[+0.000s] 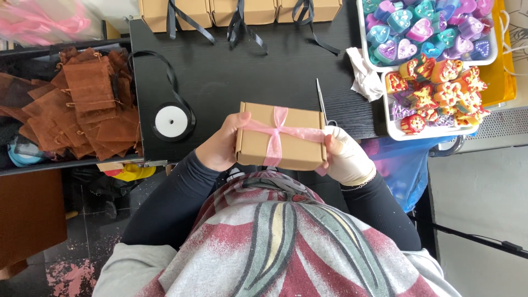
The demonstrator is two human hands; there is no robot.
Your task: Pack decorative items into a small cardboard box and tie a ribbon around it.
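Small kraft box (280, 136) held over the table's (231, 71) near edge, long axis left-right. Left hand (223, 146) clamps its left end; right hand (344, 157) grips the right end, pinching the pink ribbon (278, 132) crossing the lid. Scissors (322, 99) lie just beyond, nearer the right hand.

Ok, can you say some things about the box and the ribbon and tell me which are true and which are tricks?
1. Both hands hold the cardboard box. True: left hand, right hand.
2. The ribbon on the box is black. False: it is pink.
3. The ribbon spool lies on the black table. True.
4. The scissors are in the right hand. False: they lie on the table.
5. The trays hold colourful shapes. True.
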